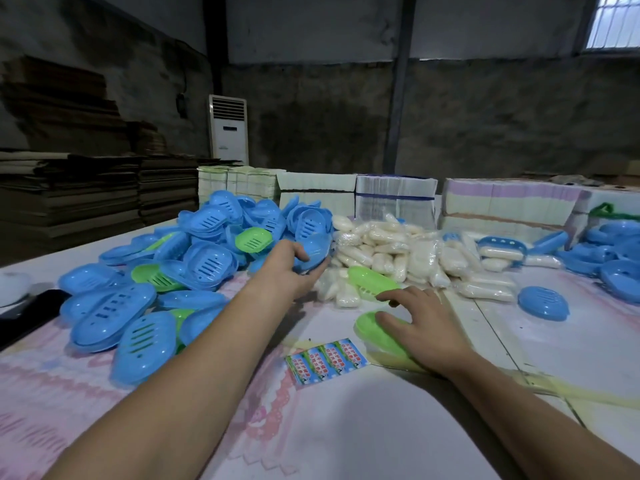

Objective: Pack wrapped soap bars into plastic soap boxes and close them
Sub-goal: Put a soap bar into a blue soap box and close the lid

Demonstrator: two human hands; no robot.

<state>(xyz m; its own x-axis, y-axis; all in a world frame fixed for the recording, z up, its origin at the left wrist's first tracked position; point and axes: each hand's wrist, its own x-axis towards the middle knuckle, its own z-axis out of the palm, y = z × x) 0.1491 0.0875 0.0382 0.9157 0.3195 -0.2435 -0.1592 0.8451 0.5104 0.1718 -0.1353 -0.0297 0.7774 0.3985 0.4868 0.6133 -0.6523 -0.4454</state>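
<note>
My left hand [289, 268] reaches into the edge of a big heap of blue and green soap box halves [194, 251] and grips a blue box half [317, 249]. My right hand [420, 323] rests on a green soap box [377, 336] lying on the table in front of me, fingers spread over it. Just beyond it lies a green box half [372, 280], leaning on a pile of wrapped white soap bars [415, 258] at the table's middle.
A strip of colourful printed labels [325, 361] lies near my right wrist. A closed blue box [543, 303] sits to the right, with more blue boxes [609, 258] at far right. Stacks of flat cartons [394, 192] line the table's back edge. A black phone [27, 313] lies at left.
</note>
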